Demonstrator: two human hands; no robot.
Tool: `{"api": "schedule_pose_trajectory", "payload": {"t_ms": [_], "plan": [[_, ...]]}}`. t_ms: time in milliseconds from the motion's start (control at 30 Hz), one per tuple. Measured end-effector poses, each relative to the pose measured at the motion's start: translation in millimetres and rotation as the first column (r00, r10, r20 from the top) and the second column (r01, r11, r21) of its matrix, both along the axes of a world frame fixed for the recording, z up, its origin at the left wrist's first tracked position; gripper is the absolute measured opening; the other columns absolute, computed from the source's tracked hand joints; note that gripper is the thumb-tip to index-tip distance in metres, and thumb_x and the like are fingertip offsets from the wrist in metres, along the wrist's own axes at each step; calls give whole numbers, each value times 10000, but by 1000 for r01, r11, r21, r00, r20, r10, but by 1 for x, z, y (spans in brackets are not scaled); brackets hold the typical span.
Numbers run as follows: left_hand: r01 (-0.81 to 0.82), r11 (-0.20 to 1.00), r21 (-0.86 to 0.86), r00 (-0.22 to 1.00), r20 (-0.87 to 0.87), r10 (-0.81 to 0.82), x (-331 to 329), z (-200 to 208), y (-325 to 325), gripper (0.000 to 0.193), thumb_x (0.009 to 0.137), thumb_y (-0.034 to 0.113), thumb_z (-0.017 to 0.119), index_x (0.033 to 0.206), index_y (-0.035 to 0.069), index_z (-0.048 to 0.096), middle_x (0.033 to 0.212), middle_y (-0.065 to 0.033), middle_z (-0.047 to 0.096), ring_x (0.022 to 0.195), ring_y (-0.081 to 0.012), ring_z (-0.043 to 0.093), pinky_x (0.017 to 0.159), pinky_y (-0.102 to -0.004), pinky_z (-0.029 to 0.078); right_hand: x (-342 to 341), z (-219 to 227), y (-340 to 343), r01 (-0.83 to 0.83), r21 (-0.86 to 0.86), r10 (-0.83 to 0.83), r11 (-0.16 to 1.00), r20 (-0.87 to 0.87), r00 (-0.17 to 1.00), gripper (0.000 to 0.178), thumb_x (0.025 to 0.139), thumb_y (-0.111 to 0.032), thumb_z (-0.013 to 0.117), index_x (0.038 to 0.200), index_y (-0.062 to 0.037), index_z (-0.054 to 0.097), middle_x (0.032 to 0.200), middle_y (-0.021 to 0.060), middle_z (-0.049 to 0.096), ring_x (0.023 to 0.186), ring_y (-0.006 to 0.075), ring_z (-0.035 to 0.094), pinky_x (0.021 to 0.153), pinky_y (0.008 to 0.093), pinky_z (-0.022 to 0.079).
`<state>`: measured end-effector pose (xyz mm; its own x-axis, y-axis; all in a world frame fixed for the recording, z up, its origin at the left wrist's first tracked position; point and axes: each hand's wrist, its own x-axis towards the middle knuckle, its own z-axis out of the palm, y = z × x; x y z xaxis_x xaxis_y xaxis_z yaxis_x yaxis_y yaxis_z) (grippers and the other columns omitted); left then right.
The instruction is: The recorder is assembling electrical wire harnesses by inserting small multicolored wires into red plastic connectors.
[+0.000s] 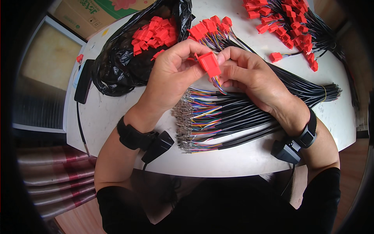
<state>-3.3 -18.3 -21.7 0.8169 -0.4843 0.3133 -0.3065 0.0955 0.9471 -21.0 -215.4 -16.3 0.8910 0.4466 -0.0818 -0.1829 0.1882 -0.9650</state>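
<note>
Between my two hands, above the table, is a red plastic connector housing (209, 63) with thin coloured wires (218, 84) running out of its lower end. My left hand (175, 70) pinches the housing's left side between thumb and fingers. The fingers of my right hand (249, 74) are closed at its right edge and by the wires; the fingertips partly hide what they grip. Below lies a fanned bundle of black cables (249, 117), with bare metal terminals (185, 124) at their left ends. Behind my hands, other cables carry red housings (210, 28).
A black plastic bag (113, 70) holding loose red housings (156, 35) lies at the far left. A second bunch of cables with red housings (292, 23) is at the far right. A black phone-like device (83, 82) rests near the table's left edge. A cardboard box (93, 15) stands behind.
</note>
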Motion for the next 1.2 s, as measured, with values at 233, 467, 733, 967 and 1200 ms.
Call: {"api": "schedule_pose_trajectory", "payload": {"t_ms": [233,467,733,967,1200], "plan": [[-1,1000,23,999,48,0,0,2,0,174,867,12,584,1039,18,559,1010,-43,602,953,-106,561,876,-257,434,1,-1,0,1,40,0,999,-14,1000,143,858,-82,585,991,-66,533,860,11,597,790,69,586,727,197,459],[-10,1000,7,999,37,9,-1,0,-1,171,864,-3,579,1033,13,560,1008,-49,601,952,-110,563,871,-259,440,1,-4,0,8,56,-7,998,-15,1000,114,874,-87,600,971,-71,543,859,6,596,774,62,580,706,190,466],[-67,997,29,996,59,65,2,-3,1,132,856,-9,595,988,2,582,998,-71,614,940,-120,588,862,-261,457,4,-7,-1,-16,80,21,997,-64,998,87,869,-102,641,922,-103,571,856,-42,576,768,46,561,719,191,451],[-75,997,31,995,65,73,3,-5,2,138,851,-12,601,988,-1,588,992,-83,630,934,-133,604,866,-269,463,4,-6,-1,-21,72,27,997,-83,996,87,873,-93,631,943,-97,579,872,-23,596,778,60,581,748,198,471],[-44,999,6,995,91,44,2,-2,3,170,859,-17,584,1029,-9,574,1021,-90,625,960,-135,593,873,-270,461,3,-6,-2,-16,46,18,999,-50,999,93,887,-76,594,973,-99,569,885,-19,591,799,60,572,742,198,466]]}}
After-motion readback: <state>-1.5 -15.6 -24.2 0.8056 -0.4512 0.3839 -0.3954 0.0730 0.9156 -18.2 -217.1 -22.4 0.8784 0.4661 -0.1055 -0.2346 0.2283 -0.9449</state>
